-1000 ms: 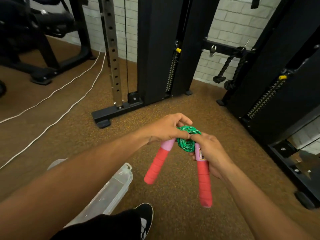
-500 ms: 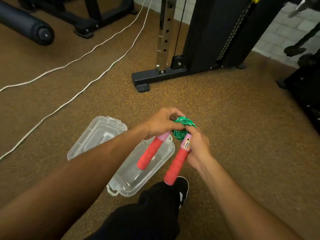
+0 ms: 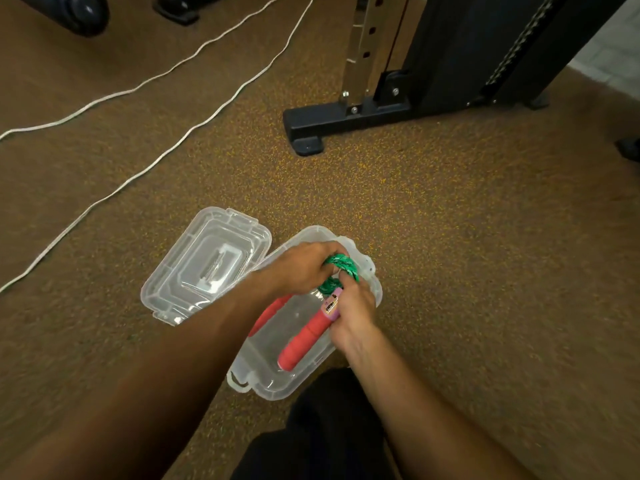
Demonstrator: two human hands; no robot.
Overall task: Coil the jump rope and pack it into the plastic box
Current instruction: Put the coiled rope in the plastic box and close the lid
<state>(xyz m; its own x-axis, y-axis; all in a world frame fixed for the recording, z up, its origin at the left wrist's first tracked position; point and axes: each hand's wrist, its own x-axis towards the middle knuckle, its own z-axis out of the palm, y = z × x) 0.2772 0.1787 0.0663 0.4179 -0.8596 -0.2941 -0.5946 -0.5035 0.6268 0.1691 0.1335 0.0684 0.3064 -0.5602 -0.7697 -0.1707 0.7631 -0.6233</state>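
A clear plastic box (image 3: 304, 370) lies open on the speckled brown gym floor (image 3: 450, 271), its hinged lid (image 3: 207, 268) flipped flat to the left. Inside the tub sit the jump rope's two red handles: one (image 3: 304, 336) shows fully, angled toward the near end; the other (image 3: 268, 313) is mostly hidden under the forearm. The left hand (image 3: 298, 268) curls its fingers around the coiled green rope (image 3: 341, 268) at the box's far end. The right hand (image 3: 353, 306) pinches the pink collar of the nearer handle, where a small label (image 3: 330, 306) is too tiny to read. White cord (image 3: 194, 129) trails across the floor beyond, near a black machine base (image 3: 346, 121).
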